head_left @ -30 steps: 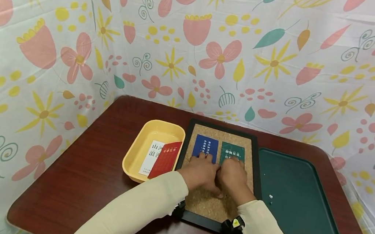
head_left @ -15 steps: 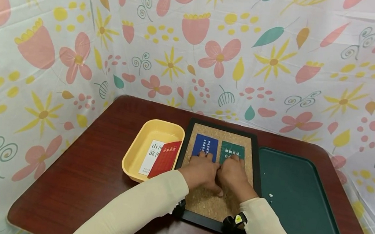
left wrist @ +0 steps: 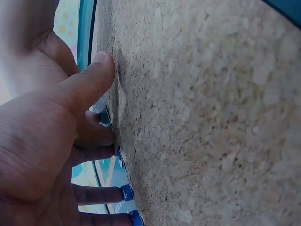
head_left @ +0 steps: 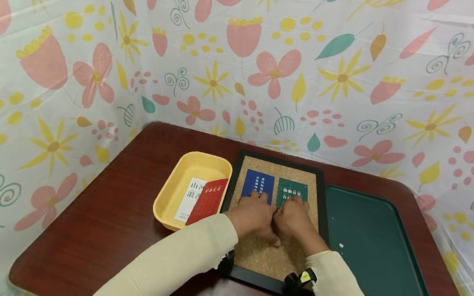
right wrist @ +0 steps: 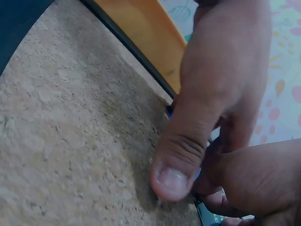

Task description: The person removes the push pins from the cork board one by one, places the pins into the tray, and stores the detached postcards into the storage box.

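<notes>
Two printed cards lie side by side on a black-framed cork board (head_left: pixel 249 260): a blue card (head_left: pixel 259 180) at left, a green card (head_left: pixel 292 187) at right. My left hand (head_left: pixel 256 217) lies across the blue card's lower part, its fingers straight and their tips on the card in the left wrist view. Its thumb (left wrist: pixel 94 77) is close over the cork. Beside it, my right hand (head_left: pixel 294 220) is at the lower part of the green card with bent fingers, close against the left index finger. I cannot tell whether it pinches something; its fingertips are largely hidden.
A yellow tray (head_left: pixel 166 198) stands left of the board, holding a white card (head_left: pixel 186 204) and a red card (head_left: pixel 209 199). To the right lies a dark green tray (head_left: pixel 382 271) with a small white piece (head_left: pixel 340 245) near its left edge. A floral curtain (head_left: pixel 266 99) closes off the back.
My right wrist has shifted slightly to the right, while its fingers keep their place at the green card. The left hand stays on the blue card. The head view has moved slightly.
</notes>
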{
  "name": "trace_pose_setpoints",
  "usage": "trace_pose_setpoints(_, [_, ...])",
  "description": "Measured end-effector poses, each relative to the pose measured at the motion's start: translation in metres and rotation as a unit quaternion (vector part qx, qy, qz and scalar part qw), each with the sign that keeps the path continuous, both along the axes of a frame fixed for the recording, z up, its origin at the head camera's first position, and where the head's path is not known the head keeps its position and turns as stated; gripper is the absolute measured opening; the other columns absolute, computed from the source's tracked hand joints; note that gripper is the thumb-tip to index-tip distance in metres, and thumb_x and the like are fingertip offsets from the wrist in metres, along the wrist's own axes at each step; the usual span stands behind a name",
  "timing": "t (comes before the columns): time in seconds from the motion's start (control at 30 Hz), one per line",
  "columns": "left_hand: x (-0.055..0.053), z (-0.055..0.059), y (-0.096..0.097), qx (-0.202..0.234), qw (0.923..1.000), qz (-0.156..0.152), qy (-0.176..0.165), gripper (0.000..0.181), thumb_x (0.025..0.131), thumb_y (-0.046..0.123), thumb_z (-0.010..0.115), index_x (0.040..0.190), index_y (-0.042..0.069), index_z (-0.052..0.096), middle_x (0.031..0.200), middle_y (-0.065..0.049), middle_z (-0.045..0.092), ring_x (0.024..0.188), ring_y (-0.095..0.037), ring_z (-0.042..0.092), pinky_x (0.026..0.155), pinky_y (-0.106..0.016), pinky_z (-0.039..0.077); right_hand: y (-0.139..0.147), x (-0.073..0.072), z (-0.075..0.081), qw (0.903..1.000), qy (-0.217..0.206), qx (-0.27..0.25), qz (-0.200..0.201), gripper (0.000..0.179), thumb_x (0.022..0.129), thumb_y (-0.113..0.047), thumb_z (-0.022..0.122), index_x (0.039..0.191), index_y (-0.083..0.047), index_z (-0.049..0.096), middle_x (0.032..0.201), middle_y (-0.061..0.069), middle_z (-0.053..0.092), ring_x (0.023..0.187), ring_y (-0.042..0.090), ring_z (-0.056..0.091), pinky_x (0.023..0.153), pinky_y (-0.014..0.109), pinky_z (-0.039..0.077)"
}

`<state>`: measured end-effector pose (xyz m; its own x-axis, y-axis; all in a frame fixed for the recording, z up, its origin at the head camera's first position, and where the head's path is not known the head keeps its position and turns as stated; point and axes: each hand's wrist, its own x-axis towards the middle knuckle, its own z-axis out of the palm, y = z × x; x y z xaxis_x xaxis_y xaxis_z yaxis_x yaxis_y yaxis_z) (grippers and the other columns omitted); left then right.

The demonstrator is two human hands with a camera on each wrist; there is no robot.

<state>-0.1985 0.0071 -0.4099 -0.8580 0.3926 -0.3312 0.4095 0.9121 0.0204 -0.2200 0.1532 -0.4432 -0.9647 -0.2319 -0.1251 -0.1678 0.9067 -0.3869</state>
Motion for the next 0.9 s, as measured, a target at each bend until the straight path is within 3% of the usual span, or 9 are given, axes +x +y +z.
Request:
trace_pose_setpoints(0.53, [0.002, 0.0033, -0.0033, 0.015, 0.9998, -0.01, 0.013, 0.097, 0.071, 0.084, 0.07, 0.152, 0.034, 0.05, 0.146, -0.007, 0.049, 0.129, -0.032, 0.045, 0.092, -0.047, 0.051, 0.0021, 0.0058, -0.0014, 0.9994, 0.007, -0.031, -0.011, 0.049, 0.103, -0.012, 0.052, 0.055, -0.009, 0.058, 0.137, 0.033, 0.055, 0.139, 0.047, 0.034, 0.113, 0.064, 0.016])
trace_pose_setpoints(0.9, [0.0009, 0.005, -0.0017, 0.017, 0.9998, -0.002, 0.003, 0.099, 0.07, 0.082, 0.071, 0.153, 0.034, 0.048, 0.147, -0.006, 0.048, 0.128, -0.03, 0.045, 0.093, -0.045, 0.05, 0.0014, 0.008, 0.001, 0.9994, -0.018, -0.027, -0.014, 0.046, 0.104, -0.011, 0.049, 0.06, -0.009, 0.062, 0.141, 0.032, 0.05, 0.14, 0.047, 0.029, 0.113, 0.064, 0.013])
